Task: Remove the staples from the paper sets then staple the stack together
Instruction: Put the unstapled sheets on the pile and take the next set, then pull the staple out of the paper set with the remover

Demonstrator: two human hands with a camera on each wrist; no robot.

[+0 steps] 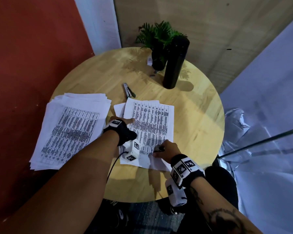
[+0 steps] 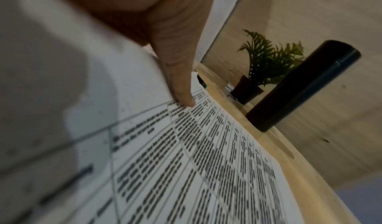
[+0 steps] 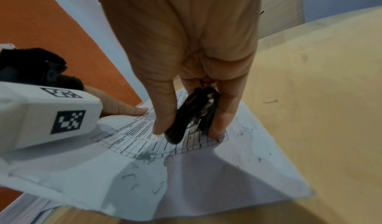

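Staple removal under way. My right hand (image 3: 186,74) pinches the black staple remover (image 3: 192,114) between thumb and fingers, its nose down on the near corner of the paper set (image 1: 150,122) at mid-table. My left hand (image 1: 123,123) lies flat on that set, fingers straight, pinning it. Loose pulled staples (image 3: 144,183) lie on the bottom margin of the sheet. A bigger stack (image 1: 69,129) sits to the left, overhanging the round table (image 1: 193,102); the stapler (image 1: 129,92) waits just beyond the set. I cannot tell whether a staple is caught. Next, I judge: squeeze, lift straight, keep the sheet pinned to avoid tearing.
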